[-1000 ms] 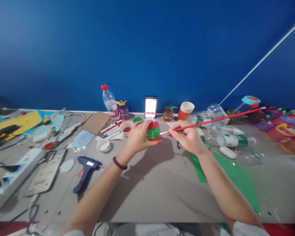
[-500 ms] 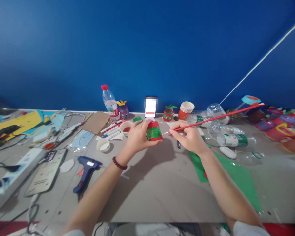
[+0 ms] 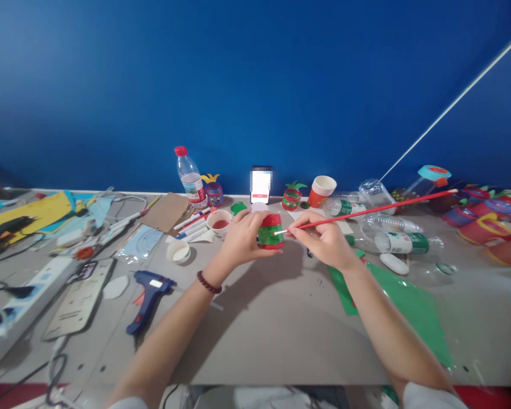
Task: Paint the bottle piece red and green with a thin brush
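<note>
My left hand (image 3: 239,238) grips a small cup-shaped piece painted red and green (image 3: 271,230), held just above the grey table (image 3: 264,318). My right hand (image 3: 321,237) pinches a long red paintbrush (image 3: 366,210) near its white tip. The tip rests on the green band of the piece. The brush handle points up to the right. A small white cup with red paint (image 3: 220,221) stands just left of my left hand.
A blue glue gun (image 3: 149,292), a green sheet (image 3: 404,304), markers (image 3: 193,221), a water bottle (image 3: 190,177), a phone (image 3: 261,184), stacked red paper cups (image 3: 322,191) and cut plastic bottles (image 3: 392,230) lie around. A power strip (image 3: 23,298) and cables fill the left side.
The brush tip has moved left onto the green band of the piece, and the piece has turned slightly in my left hand.
</note>
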`<move>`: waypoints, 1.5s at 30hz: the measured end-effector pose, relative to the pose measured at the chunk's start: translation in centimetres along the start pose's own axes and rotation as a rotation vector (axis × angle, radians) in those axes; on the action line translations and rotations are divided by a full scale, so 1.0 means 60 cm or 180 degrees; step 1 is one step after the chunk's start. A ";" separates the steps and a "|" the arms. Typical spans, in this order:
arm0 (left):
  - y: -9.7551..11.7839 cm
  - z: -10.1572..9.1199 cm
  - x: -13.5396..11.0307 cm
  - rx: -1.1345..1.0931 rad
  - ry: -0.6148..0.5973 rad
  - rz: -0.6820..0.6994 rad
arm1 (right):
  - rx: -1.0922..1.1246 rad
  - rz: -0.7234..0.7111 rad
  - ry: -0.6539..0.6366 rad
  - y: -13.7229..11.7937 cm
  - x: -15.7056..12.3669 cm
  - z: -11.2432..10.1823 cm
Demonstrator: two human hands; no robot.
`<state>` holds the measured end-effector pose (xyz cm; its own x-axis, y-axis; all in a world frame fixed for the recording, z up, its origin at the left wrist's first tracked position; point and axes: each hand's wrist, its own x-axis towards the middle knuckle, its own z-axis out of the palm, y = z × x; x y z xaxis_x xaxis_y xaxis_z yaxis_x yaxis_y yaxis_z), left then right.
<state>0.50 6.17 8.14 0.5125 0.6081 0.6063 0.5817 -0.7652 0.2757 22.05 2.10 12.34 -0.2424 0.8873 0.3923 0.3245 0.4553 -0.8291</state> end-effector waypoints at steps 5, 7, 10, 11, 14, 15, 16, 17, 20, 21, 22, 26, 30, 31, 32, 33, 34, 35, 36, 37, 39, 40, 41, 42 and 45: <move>-0.004 0.002 0.000 0.0075 0.0127 0.0113 | -0.0426 -0.0191 -0.0039 -0.009 -0.002 0.006; -0.006 0.001 -0.001 0.0122 0.0121 0.0124 | -0.0505 -0.0257 -0.0048 -0.010 -0.003 0.002; -0.006 0.001 -0.002 0.0190 0.0156 0.0176 | -0.0587 -0.0284 -0.0075 -0.012 -0.005 -0.005; -0.006 0.001 -0.002 0.0216 0.0170 0.0186 | -0.0612 -0.0284 -0.0078 -0.012 -0.006 -0.007; -0.004 0.000 -0.003 0.0278 0.0191 0.0136 | -0.0687 -0.0288 -0.0063 -0.011 -0.006 -0.011; -0.003 0.000 -0.003 0.0288 0.0198 0.0109 | -0.0710 -0.0295 -0.0053 -0.010 -0.006 -0.012; -0.002 0.000 -0.003 0.0291 0.0208 0.0081 | -0.0733 -0.0296 -0.0043 -0.010 -0.006 -0.013; -0.001 0.000 -0.003 0.0293 0.0213 0.0049 | -0.0756 -0.0293 -0.0035 -0.009 -0.006 -0.014; 0.000 0.000 -0.003 0.0279 0.0194 -0.0053 | -0.0847 -0.0247 -0.0019 -0.006 -0.006 -0.019; 0.001 0.000 -0.003 0.0273 0.0182 -0.0085 | -0.0878 -0.0228 -0.0009 -0.005 -0.006 -0.022; 0.001 -0.001 -0.002 0.0272 0.0181 -0.0109 | -0.0902 -0.0211 0.0002 -0.004 -0.006 -0.024; 0.001 -0.002 -0.003 0.0348 0.0313 -0.0177 | -0.0806 -0.0183 0.0152 -0.004 -0.007 -0.028; 0.003 0.002 -0.003 0.0369 0.0387 -0.0186 | -0.0455 -0.0320 0.0221 -0.009 -0.008 -0.015; 0.004 0.003 -0.003 0.0340 0.0379 -0.0192 | -0.0427 -0.0354 0.0178 -0.010 -0.008 -0.010; 0.006 0.004 -0.003 0.0310 0.0368 -0.0206 | -0.0433 -0.0376 0.0121 -0.011 -0.009 -0.005; 0.006 0.005 -0.003 0.0288 0.0352 -0.0223 | -0.0461 -0.0386 0.0069 -0.012 -0.009 0.000; 0.007 0.006 -0.003 0.0279 0.0338 -0.0234 | -0.0507 -0.0387 0.0026 -0.012 -0.009 0.004; 0.008 0.007 -0.003 0.0280 0.0320 -0.0239 | -0.0557 -0.0386 -0.0008 -0.012 -0.009 0.006; 0.008 0.007 -0.003 0.0287 0.0301 -0.0248 | -0.0596 -0.0387 -0.0034 -0.012 -0.008 0.007; 0.007 0.007 -0.003 0.0296 0.0286 -0.0255 | -0.0624 -0.0391 -0.0042 -0.012 -0.008 0.007; 0.006 0.006 -0.003 0.0309 0.0281 -0.0252 | -0.0651 -0.0390 -0.0006 -0.013 -0.008 0.004; 0.005 0.005 -0.004 0.0316 0.0296 -0.0250 | -0.0652 -0.0384 0.0020 -0.013 -0.008 0.001; 0.004 0.004 -0.004 0.0325 0.0323 -0.0248 | -0.0649 -0.0377 0.0051 -0.013 -0.008 -0.001; 0.003 0.003 -0.004 0.0338 0.0356 -0.0240 | -0.0649 -0.0368 0.0070 -0.013 -0.007 -0.004; 0.002 0.001 -0.004 0.0368 0.0399 -0.0243 | -0.0665 -0.0338 0.0093 -0.010 -0.006 -0.010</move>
<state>0.45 5.94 7.98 0.3855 0.6268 0.6772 0.6884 -0.6841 0.2412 22.50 1.55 12.92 -0.2596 0.8340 0.4869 0.4817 0.5488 -0.6832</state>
